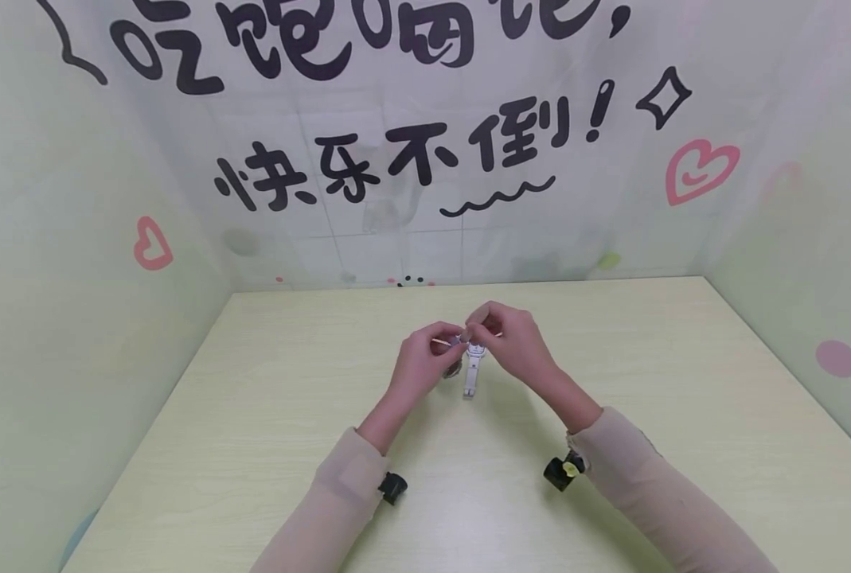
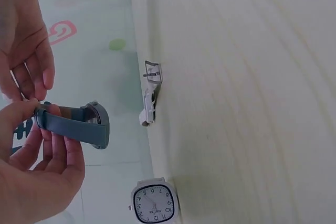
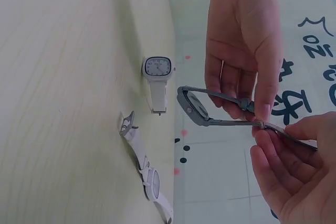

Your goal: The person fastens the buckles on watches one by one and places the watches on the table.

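Both hands meet above the table in the head view and pinch one wristwatch with a grey-blue strap [image 2: 68, 128]. My left hand [image 1: 419, 362] grips the strap between thumb and fingers. Opposite it, the fingers of my right hand [image 1: 517, 342] pinch a strap end. The strap is bent into a loop, and the watch case [image 3: 194, 106] hangs below the fingers. In the right wrist view both strap halves run from the case to the fingertips, where the buckle area is partly covered.
A white watch with a squarish dial [image 2: 155, 201] lies on the table [image 1: 275, 414]. A second white watch [image 3: 148, 177] rests on its side, its buckle [image 3: 127, 124] sticking up. Behind the table's far edge hangs a printed backdrop [image 1: 396, 191]; wrist cameras [image 1: 393, 487] sit at both cuffs.
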Available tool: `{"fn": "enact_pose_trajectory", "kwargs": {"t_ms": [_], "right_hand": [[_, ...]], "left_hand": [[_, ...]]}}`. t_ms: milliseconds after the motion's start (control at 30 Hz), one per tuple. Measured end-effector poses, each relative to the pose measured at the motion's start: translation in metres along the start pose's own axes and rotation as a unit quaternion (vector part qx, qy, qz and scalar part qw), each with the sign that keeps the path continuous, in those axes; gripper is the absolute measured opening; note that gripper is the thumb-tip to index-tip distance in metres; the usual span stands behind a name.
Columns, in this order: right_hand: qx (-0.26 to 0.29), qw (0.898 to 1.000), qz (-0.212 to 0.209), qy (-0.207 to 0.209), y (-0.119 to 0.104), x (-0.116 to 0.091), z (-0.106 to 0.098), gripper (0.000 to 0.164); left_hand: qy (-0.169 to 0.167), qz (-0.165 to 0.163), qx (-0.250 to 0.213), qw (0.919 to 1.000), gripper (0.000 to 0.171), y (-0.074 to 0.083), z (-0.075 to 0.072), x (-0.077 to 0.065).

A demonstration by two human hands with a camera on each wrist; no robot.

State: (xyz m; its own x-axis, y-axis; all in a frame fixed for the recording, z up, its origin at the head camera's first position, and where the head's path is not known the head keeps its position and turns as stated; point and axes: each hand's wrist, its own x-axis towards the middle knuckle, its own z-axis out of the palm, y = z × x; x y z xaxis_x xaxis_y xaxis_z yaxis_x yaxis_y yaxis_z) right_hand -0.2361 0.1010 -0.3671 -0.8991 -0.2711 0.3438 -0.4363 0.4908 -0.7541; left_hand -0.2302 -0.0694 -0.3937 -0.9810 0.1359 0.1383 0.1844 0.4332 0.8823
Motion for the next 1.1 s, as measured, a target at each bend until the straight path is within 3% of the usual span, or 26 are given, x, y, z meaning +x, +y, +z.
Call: {"fn": "enact_pose_trajectory", "kwargs": {"t_ms": [133,267,567,900,1100], "right_hand": [[0.028,1.000,0.015,0.000,0.0006,0.0001,-0.0011,0.010],[0.049,0.999,0.019,-0.003,0.0008,0.0002,-0.0015,0.009],[0.051,0.999,0.004,0.001,0.0069,-0.0002,0.0017,0.009],[0.033,0.999,0.014,-0.001,0.0047,-0.0026,0.0032,0.007],[-0.006,1.000,-0.012,0.007,0.0018,-0.0044,0.0084,0.006]], "left_hand": [[-0.020,-0.029,-0.071,0.9969,0.025,-0.0040,-0.0023,0.0014],[-0.020,-0.043,-0.105,0.9933,0.025,-0.0061,-0.0037,0.0020],[0.006,-0.051,-0.127,0.9906,0.020,-0.0036,-0.0009,0.0028],[0.024,-0.052,-0.110,0.9923,0.018,-0.0050,0.0020,0.0039],[0.028,-0.062,-0.112,0.9914,0.019,-0.0039,0.0014,0.0036]]}}
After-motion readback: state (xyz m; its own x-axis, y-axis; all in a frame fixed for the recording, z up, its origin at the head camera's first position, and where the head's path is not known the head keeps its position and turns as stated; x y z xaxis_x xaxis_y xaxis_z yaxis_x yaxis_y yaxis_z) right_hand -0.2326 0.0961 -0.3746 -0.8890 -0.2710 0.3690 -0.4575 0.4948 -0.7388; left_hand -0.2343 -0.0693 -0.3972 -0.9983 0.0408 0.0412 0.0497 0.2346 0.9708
